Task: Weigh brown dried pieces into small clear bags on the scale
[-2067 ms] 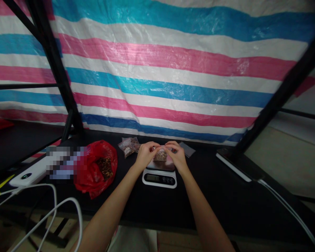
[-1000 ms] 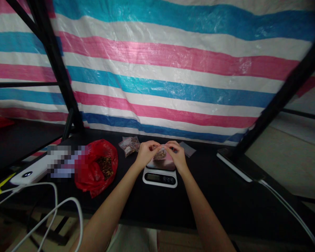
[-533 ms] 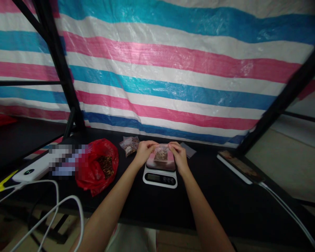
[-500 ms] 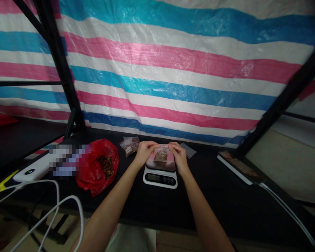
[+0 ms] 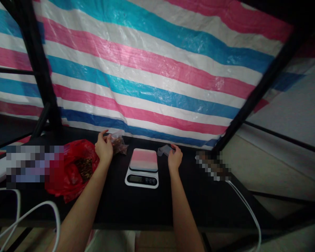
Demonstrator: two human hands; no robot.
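My left hand [image 5: 104,149] is at the small clear zip bags [image 5: 119,144] with brown contents, behind the red plastic bag. Its index finger and thumb are apart, beside the topmost bag's clear upper edge. My right hand [image 5: 175,158] pinches an empty clear plastic bag [image 5: 163,150], which is bent and curled at its left end. Between my hands stands a white kitchen scale [image 5: 141,179] with nothing on its shiny plate, which reflects pink and white stripes. The scale's display cannot be read.
An open red plastic bag [image 5: 68,175] with small brown pieces [image 5: 84,168] lies left of my left forearm. White cables [image 5: 55,210] loop at lower left. A blurred-out device [image 5: 212,166] with a white cable lies right. A striped sheet [image 5: 147,77] hangs behind the black table.
The filled bag left the scale with my left hand, which moved to the bags at left. My right hand moved right and took the empty bag. The view turned and tilted.
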